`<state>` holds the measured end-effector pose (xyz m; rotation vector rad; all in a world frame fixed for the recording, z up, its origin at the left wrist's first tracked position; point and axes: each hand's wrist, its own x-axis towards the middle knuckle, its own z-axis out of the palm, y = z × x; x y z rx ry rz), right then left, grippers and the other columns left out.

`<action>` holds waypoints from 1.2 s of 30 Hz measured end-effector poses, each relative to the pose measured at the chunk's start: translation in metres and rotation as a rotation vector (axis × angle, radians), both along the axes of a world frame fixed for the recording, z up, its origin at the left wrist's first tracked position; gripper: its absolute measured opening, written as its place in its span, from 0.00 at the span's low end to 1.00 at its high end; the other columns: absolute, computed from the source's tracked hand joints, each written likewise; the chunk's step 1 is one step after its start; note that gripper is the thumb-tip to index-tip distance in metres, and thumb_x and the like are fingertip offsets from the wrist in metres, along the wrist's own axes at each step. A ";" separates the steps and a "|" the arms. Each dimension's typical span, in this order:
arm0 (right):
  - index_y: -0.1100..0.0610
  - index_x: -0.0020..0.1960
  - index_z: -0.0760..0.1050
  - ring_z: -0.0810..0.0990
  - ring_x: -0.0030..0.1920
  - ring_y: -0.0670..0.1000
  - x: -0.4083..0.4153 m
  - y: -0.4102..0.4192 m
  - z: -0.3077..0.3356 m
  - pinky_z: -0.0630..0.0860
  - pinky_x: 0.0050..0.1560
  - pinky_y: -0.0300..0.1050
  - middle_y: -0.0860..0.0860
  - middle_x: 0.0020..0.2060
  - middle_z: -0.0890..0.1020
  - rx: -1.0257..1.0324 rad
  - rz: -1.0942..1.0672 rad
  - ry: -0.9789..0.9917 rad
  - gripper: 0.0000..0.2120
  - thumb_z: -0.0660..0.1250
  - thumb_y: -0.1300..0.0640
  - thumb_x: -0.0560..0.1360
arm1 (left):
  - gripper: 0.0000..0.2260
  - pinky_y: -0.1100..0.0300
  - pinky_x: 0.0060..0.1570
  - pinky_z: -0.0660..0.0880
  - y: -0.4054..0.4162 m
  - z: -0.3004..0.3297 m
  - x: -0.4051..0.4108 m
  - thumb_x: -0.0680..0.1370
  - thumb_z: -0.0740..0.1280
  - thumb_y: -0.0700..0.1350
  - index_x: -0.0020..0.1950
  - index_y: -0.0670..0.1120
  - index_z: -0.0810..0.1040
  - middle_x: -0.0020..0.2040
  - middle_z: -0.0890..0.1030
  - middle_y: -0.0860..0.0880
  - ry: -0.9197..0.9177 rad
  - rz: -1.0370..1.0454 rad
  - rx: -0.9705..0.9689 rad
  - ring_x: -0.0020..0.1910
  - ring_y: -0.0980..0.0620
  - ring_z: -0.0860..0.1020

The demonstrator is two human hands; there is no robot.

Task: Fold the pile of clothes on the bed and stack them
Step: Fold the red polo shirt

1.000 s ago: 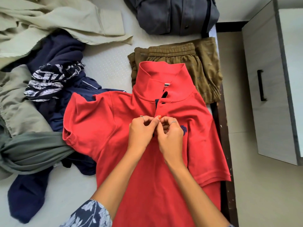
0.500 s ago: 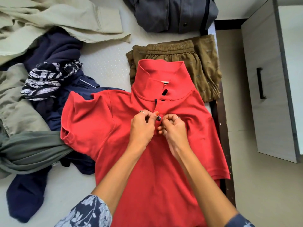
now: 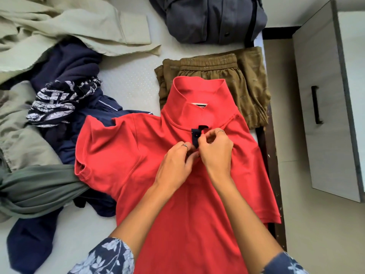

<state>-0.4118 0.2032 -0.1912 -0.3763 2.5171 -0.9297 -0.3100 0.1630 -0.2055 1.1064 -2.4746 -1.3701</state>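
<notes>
Far out to the left of the two hands, the unfolded heap spreads over the bed (image 3: 128, 82): a beige shirt (image 3: 59, 24) along the top, a navy garment (image 3: 67, 68) under it with a black-and-white patterned piece (image 3: 53, 103) bunched on top, and a grey-green cloth (image 3: 37, 188) twisted lower down, its end touching the left sleeve of the red polo shirt (image 3: 122, 155). That polo lies face up and flat on the bed, directly beneath both hands, collar standing away from the person. The left hand (image 3: 173, 167) sits over the placket, its fingers curled and pinching the red cloth at the button line, a ring showing on one finger. Touching it on the right, the right hand (image 3: 215, 151) pinches the dark navy placket strip (image 3: 195, 138), thumb and forefinger closed on it. Compared with half a second ago the placket has been pulled open, so more of the navy lining shows, and the right hand has risen a little toward the collar. Beyond the hands, under the polo's collar, lie folded olive shorts (image 3: 246, 86), and farther still a folded grey shirt (image 3: 207, 18). Off to the right, past the bed's edge, stands a pale cabinet (image 3: 324, 115) with a dark handle (image 3: 316, 104).
</notes>
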 end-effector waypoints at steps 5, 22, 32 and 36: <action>0.61 0.44 0.77 0.81 0.42 0.58 0.000 0.001 -0.009 0.74 0.47 0.50 0.58 0.39 0.82 0.038 0.016 0.001 0.04 0.65 0.65 0.70 | 0.09 0.53 0.49 0.73 -0.012 -0.004 -0.010 0.78 0.62 0.39 0.57 0.43 0.77 0.48 0.82 0.46 0.022 0.150 -0.010 0.48 0.46 0.79; 0.65 0.43 0.74 0.72 0.38 0.52 0.006 0.001 -0.028 0.64 0.42 0.35 0.58 0.41 0.75 -0.079 0.065 -0.001 0.01 0.65 0.67 0.74 | 0.14 0.48 0.31 0.74 -0.013 -0.021 -0.038 0.76 0.54 0.47 0.49 0.42 0.76 0.46 0.75 0.45 -0.100 0.010 -0.296 0.45 0.43 0.77; 0.64 0.48 0.79 0.77 0.37 0.45 0.006 0.005 -0.016 0.72 0.39 0.27 0.56 0.44 0.80 -0.216 0.048 -0.023 0.04 0.68 0.66 0.74 | 0.06 0.75 0.32 0.70 -0.018 -0.008 -0.040 0.75 0.67 0.33 0.43 0.43 0.78 0.36 0.78 0.52 0.061 0.455 0.318 0.30 0.67 0.76; 0.64 0.49 0.80 0.81 0.39 0.49 0.008 0.009 -0.013 0.76 0.42 0.31 0.56 0.45 0.81 -0.238 0.055 -0.022 0.05 0.68 0.66 0.74 | 0.07 0.75 0.31 0.70 -0.021 -0.008 -0.039 0.76 0.66 0.33 0.43 0.44 0.77 0.34 0.78 0.55 0.089 0.466 0.385 0.29 0.68 0.76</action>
